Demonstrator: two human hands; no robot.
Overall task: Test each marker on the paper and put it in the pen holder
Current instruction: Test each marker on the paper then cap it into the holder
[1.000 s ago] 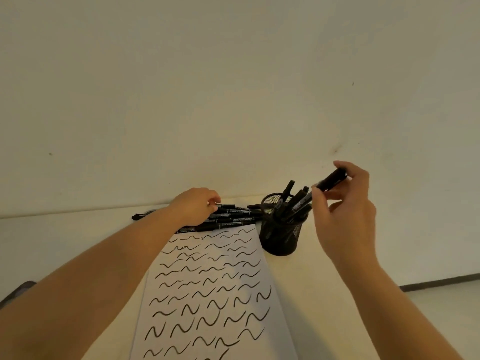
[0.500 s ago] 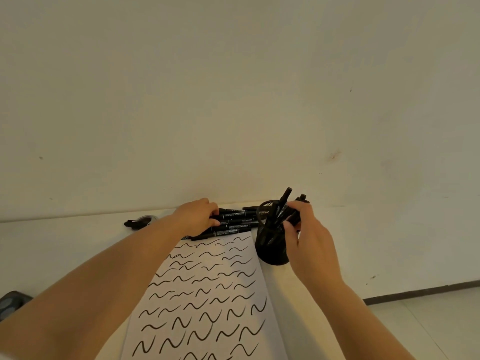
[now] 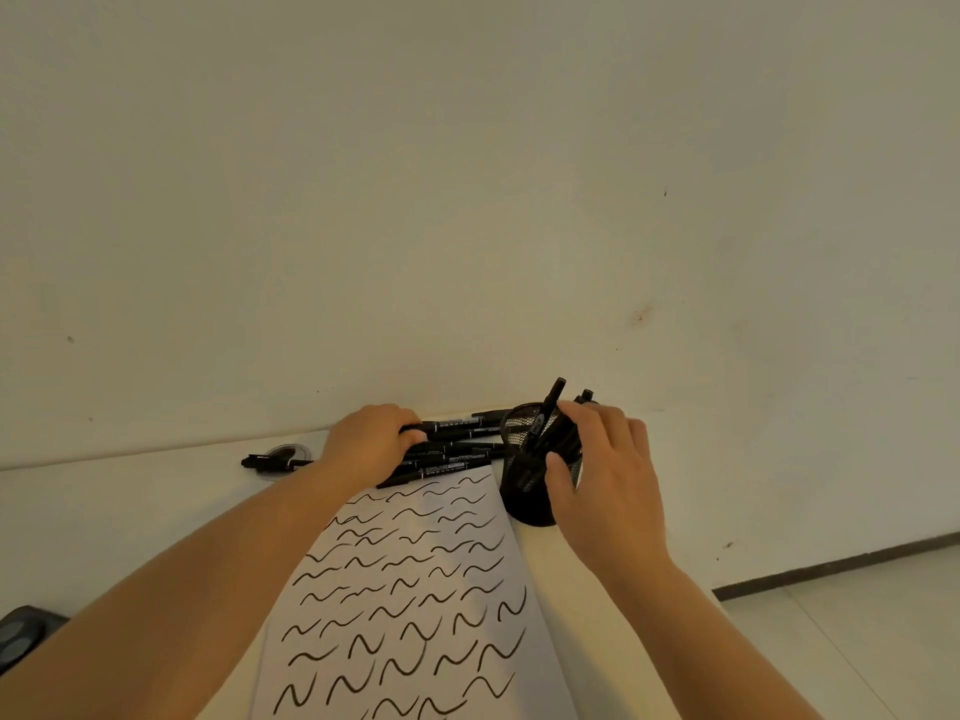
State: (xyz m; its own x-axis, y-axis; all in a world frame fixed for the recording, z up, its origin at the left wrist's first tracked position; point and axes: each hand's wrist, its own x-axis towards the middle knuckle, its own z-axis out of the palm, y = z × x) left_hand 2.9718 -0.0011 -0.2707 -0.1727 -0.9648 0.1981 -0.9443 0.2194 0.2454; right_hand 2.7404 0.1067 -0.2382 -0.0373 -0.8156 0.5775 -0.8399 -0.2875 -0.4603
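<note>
A black mesh pen holder (image 3: 524,504) stands at the paper's top right corner with several black markers (image 3: 551,402) sticking out of it. My right hand (image 3: 610,475) curls round the holder's right side, thumb on the mesh wall and fingers over the far rim among the marker tops. Loose black markers (image 3: 460,454) lie in a pile along the wall, left of the holder. My left hand (image 3: 371,444) rests on the pile's left end, fingers curled over one marker. The white paper (image 3: 415,589) is covered with black wavy test strokes.
One more black marker (image 3: 267,462) lies apart to the left, against a small clear round object (image 3: 291,454). A dark object (image 3: 15,636) sits at the lower left edge. The table ends at the wall behind and drops to the floor on the right.
My right hand carried a marker down from above into the pen holder and now sits against the holder. My left hand stayed on the marker pile.
</note>
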